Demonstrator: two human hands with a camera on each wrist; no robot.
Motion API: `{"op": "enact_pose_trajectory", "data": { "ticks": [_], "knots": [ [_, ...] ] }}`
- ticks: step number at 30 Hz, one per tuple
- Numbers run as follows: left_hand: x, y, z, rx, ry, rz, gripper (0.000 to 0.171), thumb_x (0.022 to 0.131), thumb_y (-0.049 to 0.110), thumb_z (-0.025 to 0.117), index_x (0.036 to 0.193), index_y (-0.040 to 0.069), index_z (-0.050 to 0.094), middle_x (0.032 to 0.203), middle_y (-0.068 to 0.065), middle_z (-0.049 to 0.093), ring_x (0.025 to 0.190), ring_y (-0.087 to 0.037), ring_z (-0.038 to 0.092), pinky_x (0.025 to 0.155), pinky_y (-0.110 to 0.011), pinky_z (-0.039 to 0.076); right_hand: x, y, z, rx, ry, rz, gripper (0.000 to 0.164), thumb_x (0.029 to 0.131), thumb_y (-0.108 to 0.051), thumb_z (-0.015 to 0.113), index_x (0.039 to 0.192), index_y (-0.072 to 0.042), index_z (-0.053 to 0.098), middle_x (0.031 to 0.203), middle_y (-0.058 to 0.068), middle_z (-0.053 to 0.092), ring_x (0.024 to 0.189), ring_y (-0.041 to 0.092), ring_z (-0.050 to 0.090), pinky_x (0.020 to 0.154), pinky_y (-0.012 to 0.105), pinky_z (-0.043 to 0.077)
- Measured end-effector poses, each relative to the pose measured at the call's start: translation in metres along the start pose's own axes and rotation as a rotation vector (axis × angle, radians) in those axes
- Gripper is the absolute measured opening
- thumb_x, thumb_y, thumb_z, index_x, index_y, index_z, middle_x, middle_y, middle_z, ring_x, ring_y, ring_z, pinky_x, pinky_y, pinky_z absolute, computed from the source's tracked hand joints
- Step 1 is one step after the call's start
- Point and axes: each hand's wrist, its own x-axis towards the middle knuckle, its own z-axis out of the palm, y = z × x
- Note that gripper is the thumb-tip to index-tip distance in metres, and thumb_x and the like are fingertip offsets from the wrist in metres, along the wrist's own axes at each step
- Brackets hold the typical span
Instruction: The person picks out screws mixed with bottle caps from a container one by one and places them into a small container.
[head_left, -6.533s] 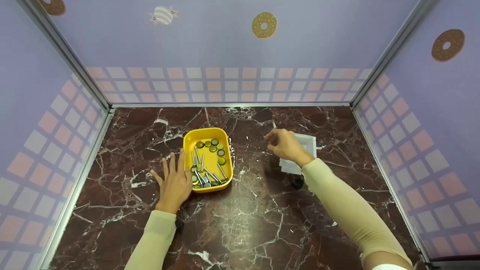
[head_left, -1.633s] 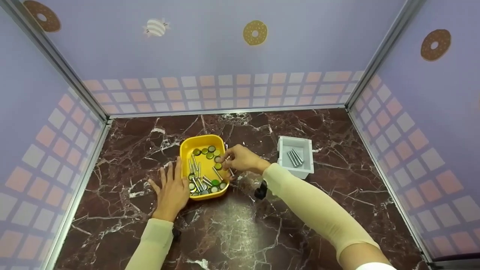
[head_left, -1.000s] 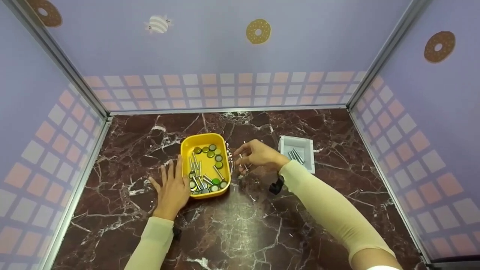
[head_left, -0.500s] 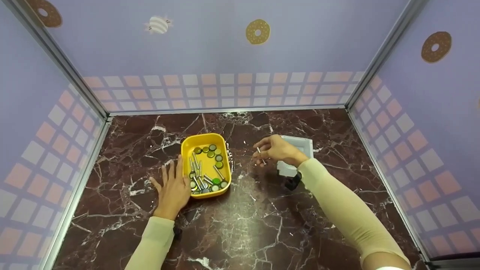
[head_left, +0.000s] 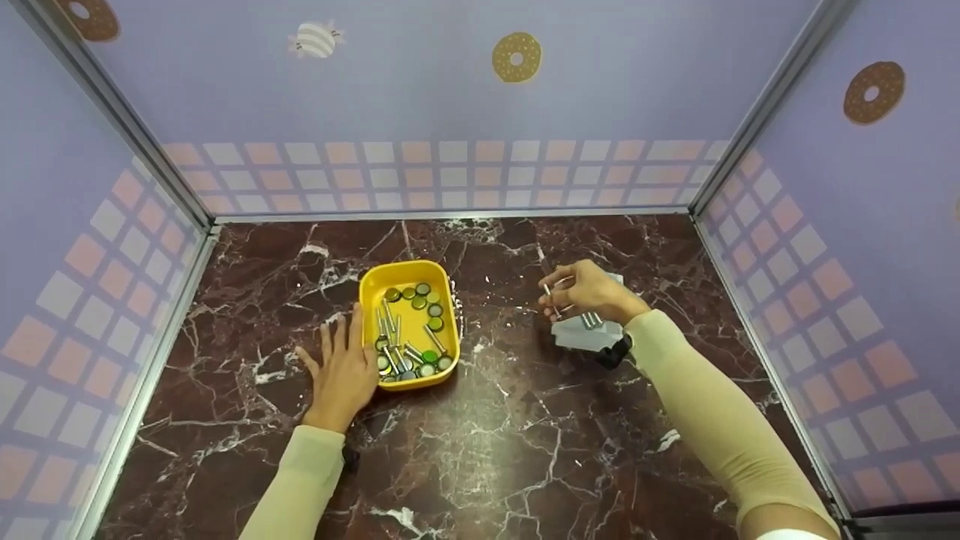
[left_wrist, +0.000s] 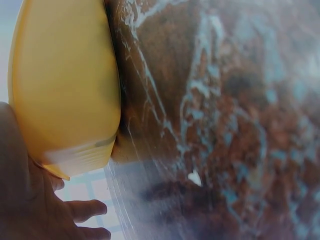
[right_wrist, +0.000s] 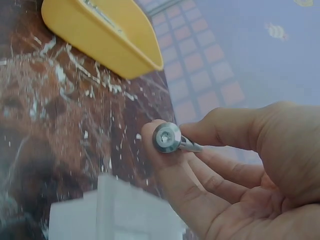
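Observation:
A yellow bin (head_left: 409, 330) holds several metal bolts (head_left: 394, 322) and several bottle caps (head_left: 436, 324). My left hand (head_left: 341, 371), fingers spread and straight, rests against the bin's left side; the left wrist view shows this hand (left_wrist: 30, 200) touching the yellow wall. Between thumb and fingertips my right hand (head_left: 589, 291) pinches one bolt (head_left: 551, 300), whose round socketed head (right_wrist: 166, 137) faces the right wrist camera. That hand hovers over a pale grey box (head_left: 585, 337), partly hiding it. A few bolts (head_left: 591, 320) show inside the box.
A dark marbled tabletop (head_left: 480, 450) carries both containers, with a gap between them. Purple patterned walls (head_left: 450, 90) stand at the back and both sides, with metal strips (head_left: 450, 217) along their lower edges. Light sleeves (head_left: 720, 405) cover the forearms.
My right hand has taken a bolt from beside the yellow bin's right rim and carried it right, to over the grey box. The left hand has stayed at the bin.

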Motion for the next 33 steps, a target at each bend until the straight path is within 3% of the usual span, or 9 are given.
{"op": "enact_pose_trajectory", "data": {
  "ticks": [6, 10, 15, 25, 33],
  "knots": [
    [0.0, 0.001, 0.0, -0.008, 0.0, -0.001, 0.074, 0.123, 0.031, 0.031, 0.19, 0.026, 0.002, 0.195, -0.027, 0.017, 0.182, -0.059, 0.001, 0.134, -0.091, -0.018, 0.0, 0.007, -0.018, -0.046, 0.033, -0.001, 0.051, 0.106, 0.011, 0.067, 0.156, 0.015, 0.061, 0.116, 0.024, 0.085, 0.087, 0.021, 0.085, 0.09, 0.043, 0.076],
    [0.0, -0.001, -0.001, -0.001, 0.004, -0.001, 0.073, 0.123, 0.032, 0.031, 0.19, 0.026, 0.003, 0.195, -0.027, 0.017, 0.181, -0.059, 0.002, 0.134, -0.092, -0.017, -0.001, 0.01, -0.024, -0.061, 0.044, -0.007, 0.052, 0.104, 0.012, 0.066, 0.156, 0.015, 0.062, 0.121, 0.029, 0.085, 0.086, 0.02, 0.085, 0.089, 0.042, 0.076],
    [0.002, -0.001, -0.003, 0.012, 0.007, 0.006, 0.072, 0.124, 0.033, 0.03, 0.19, 0.026, 0.003, 0.195, -0.027, 0.014, 0.181, -0.059, 0.002, 0.134, -0.092, -0.017, -0.001, 0.011, -0.031, -0.056, 0.054, 0.014, 0.048, 0.106, 0.01, 0.07, 0.154, 0.015, 0.063, 0.117, 0.025, 0.085, 0.088, 0.021, 0.086, 0.098, 0.051, 0.074],
    [0.0, -0.001, 0.001, 0.016, -0.013, -0.009, 0.074, 0.123, 0.03, 0.031, 0.19, 0.027, 0.001, 0.196, -0.026, 0.01, 0.181, -0.058, 0.0, 0.134, -0.091, -0.019, 0.001, 0.018, -0.037, -0.087, 0.067, 0.043, 0.045, 0.105, 0.01, 0.074, 0.148, 0.014, 0.066, 0.106, 0.018, 0.083, 0.086, 0.021, 0.084, 0.09, 0.044, 0.076],
    [-0.001, -0.001, 0.0, 0.004, 0.011, 0.004, 0.075, 0.122, 0.028, 0.033, 0.19, 0.026, 0.003, 0.195, -0.027, 0.013, 0.182, -0.059, 0.003, 0.134, -0.092, -0.017, 0.005, 0.014, -0.041, -0.148, 0.074, 0.078, 0.046, 0.105, 0.003, 0.078, 0.149, 0.008, 0.067, 0.115, 0.021, 0.083, 0.094, 0.026, 0.086, 0.095, 0.052, 0.075]
  ]
}}
